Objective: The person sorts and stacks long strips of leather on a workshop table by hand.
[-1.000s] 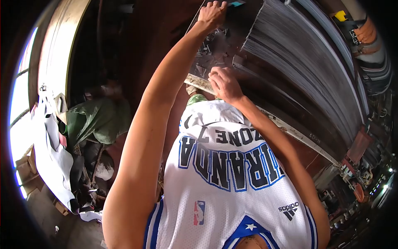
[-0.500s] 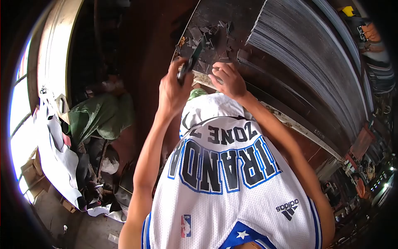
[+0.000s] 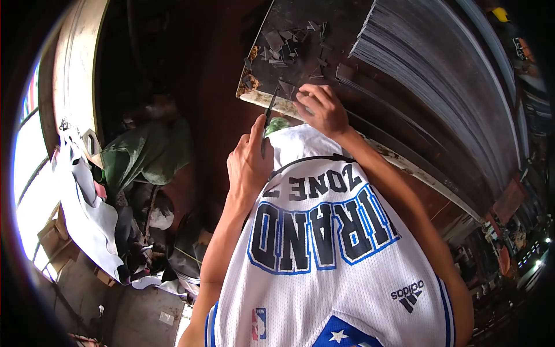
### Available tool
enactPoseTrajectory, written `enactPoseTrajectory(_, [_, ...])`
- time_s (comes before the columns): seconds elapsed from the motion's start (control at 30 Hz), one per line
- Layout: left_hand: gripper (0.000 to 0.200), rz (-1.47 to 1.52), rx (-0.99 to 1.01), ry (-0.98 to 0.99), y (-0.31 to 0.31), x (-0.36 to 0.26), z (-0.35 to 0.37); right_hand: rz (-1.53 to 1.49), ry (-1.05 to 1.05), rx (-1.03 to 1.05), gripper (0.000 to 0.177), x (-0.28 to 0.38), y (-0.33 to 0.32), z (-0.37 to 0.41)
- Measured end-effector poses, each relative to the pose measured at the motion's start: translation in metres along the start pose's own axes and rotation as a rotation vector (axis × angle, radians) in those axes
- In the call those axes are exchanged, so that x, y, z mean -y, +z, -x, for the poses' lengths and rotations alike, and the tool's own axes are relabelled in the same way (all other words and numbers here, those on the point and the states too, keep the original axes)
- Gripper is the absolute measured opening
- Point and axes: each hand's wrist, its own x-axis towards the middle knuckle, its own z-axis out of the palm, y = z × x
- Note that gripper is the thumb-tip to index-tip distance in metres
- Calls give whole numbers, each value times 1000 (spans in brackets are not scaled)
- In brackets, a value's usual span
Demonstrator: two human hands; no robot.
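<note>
My left hand (image 3: 250,159) is closed round the dark handle of a knife (image 3: 270,110), whose thin blade points away from me over the table's front edge. My right hand (image 3: 325,113) is at the same edge, to the right of the blade, with its fingers curled in. Whatever those fingers hold, if anything, is hidden. Just beyond the blade tip lies a dark triangular piece (image 3: 287,89) of sheet material. Farther back, several small dark offcuts (image 3: 280,46) are scattered over the dark tabletop (image 3: 295,14).
A tall stack of dark, thin sheets (image 3: 428,69) fills the table's right side. Long dark strips (image 3: 381,101) lie along its near side. Yellowish crumbs (image 3: 250,82) sit at the left table corner. Green cloth (image 3: 144,153) and pale sheet scraps (image 3: 87,202) are piled at left.
My left hand has drawn back toward my body and turned the knife, which now shows a narrower profile. My right hand stays near the table edge, its fingers slightly shifted.
</note>
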Motion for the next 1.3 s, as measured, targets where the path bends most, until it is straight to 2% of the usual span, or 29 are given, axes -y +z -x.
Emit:
enactPoseTrajectory(0.07, [46, -110, 79, -26, -6, -4, 0, 7, 1, 0, 19, 3, -1, 1])
enactPoseTrajectory(0.27, [47, -200, 144, 22, -19, -24, 7, 23, 3, -1, 18, 9, -2, 2])
enactPoseTrajectory(0.4, [53, -222, 155, 112, -14, -23, 8, 58, 8, 14, 13, 13, -4, 0])
enactPoseTrajectory(0.53, [54, -284, 160, 100, -17, -27, 9, 43, 12, 21, 12, 16, -1, 3])
enactPoseTrajectory(0.9, [54, -295, 186, 112, -21, -26, 8, 32, 20, 49, 17, 23, -4, 6])
enactPoseTrajectory(1.3, [51, -293, 205, 101, -26, -25, 4, 33, 24, 62, 15, 27, -2, 6])
